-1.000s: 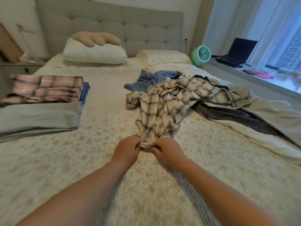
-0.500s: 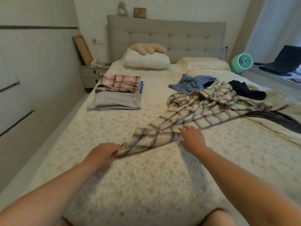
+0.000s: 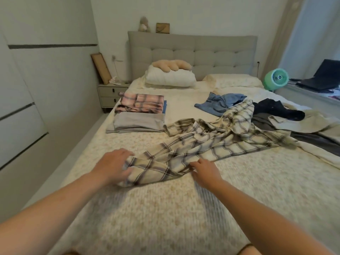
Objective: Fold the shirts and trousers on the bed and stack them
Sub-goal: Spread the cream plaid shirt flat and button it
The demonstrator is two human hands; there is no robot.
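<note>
A person's two bare arms reach over a bed covered in a cream spread. A cream plaid shirt lies stretched and rumpled across the middle of the bed, its near end close to the foot edge and its far end trailing toward the right edge.

The left hand grasps the shirt's near end, fingers curled over a bunched fold. The right hand lies just beside it on the shirt's near edge, fingers fairly straight and pressing the cloth down rather than gripping it.

Near the left edge, a folded stack sits well apart from the hands: a pink plaid piece on top, grey pieces beneath. Toward the right edge lies an unfolded heap: a blue garment, a dark garment and pale cloth, with the shirt's far end lying against them.

Likely risks: the shirt is twisted, so folding it now would trap creases and give a lopsided bundle. Pulling it nearer could drag the heap along, since the far end lies against those clothes. With only one hand gripping, the cloth may slip or bunch further.
</note>
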